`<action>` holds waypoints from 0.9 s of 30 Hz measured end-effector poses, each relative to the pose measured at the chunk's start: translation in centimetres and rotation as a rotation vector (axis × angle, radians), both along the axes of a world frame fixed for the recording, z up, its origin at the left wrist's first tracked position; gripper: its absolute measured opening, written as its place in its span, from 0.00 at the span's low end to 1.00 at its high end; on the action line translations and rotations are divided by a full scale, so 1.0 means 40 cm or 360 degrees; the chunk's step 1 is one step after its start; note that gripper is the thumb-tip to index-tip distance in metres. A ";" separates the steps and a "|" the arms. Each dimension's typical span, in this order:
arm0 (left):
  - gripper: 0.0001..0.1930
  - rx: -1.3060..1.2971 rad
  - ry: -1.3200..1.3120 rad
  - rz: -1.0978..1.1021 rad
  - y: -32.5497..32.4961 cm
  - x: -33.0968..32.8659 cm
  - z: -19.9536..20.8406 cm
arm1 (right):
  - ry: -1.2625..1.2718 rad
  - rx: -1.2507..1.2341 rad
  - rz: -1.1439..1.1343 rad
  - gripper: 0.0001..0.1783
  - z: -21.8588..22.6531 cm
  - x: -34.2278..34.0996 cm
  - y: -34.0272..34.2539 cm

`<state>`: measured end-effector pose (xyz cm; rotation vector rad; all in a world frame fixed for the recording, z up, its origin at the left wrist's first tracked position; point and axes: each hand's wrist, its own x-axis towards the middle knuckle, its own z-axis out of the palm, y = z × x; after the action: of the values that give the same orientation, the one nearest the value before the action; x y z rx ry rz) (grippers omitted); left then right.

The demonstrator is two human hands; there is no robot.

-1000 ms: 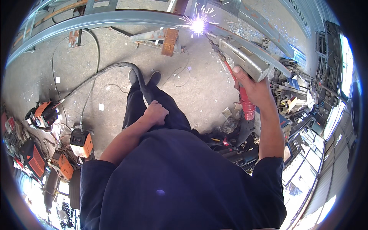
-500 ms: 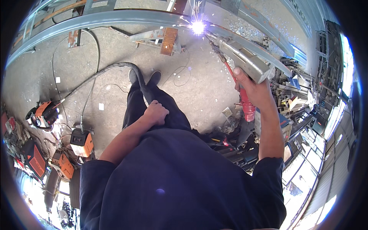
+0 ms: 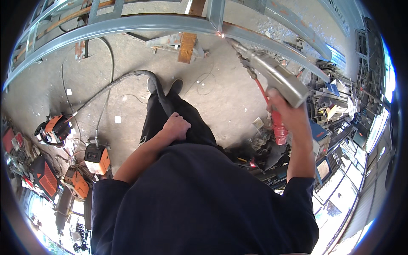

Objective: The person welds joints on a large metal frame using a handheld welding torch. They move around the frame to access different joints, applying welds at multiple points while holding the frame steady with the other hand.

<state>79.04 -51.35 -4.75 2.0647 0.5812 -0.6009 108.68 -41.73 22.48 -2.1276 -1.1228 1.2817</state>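
Note:
A silver welding gun [image 3: 280,76] is in my right hand [image 3: 288,109], its fingers wrapped round the rear of the tool. A red line and a red wrapped handle [image 3: 278,127] run along its underside. The nozzle points up and left, a little apart from a small glowing spot [image 3: 222,36] where a grey upright [image 3: 216,15] meets the long steel beam [image 3: 161,24]. At my lap, my left hand [image 3: 177,126] is closed on a thick black cable [image 3: 160,91], which rises from the floor past my shoe.
Orange-and-black machines [image 3: 97,158] stand at the left, with hoses across the concrete floor. A rusty steel piece [image 3: 187,47] lies below the beam. Scrap metal and stacked profiles [image 3: 333,85] crowd the right side, and dark debris [image 3: 267,153] lies near my right leg.
The bright arc and flying sparks have gone, leaving a small glow at the joint. My right hand has drawn the welding gun slightly back, down and right. My left hand keeps its hold.

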 end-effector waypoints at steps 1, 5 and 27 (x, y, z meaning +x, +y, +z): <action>0.15 -0.0026 0.0016 0.0008 0.004 -0.001 0.002 | 0.0093 0.0090 -0.0045 0.22 0.005 0.014 -0.009; 0.13 0.0006 -0.0037 -0.0065 0.024 0.006 -0.010 | 0.0249 0.0182 -0.0088 0.22 0.014 0.031 0.000; 0.16 -0.0102 -0.0012 -0.0131 0.163 0.089 -0.044 | 0.0704 0.0030 0.0075 0.28 -0.123 0.168 0.134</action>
<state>82.60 -44.84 -6.49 2.0372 0.4688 -0.6511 115.40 -36.37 17.57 -1.6906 -0.9892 1.6502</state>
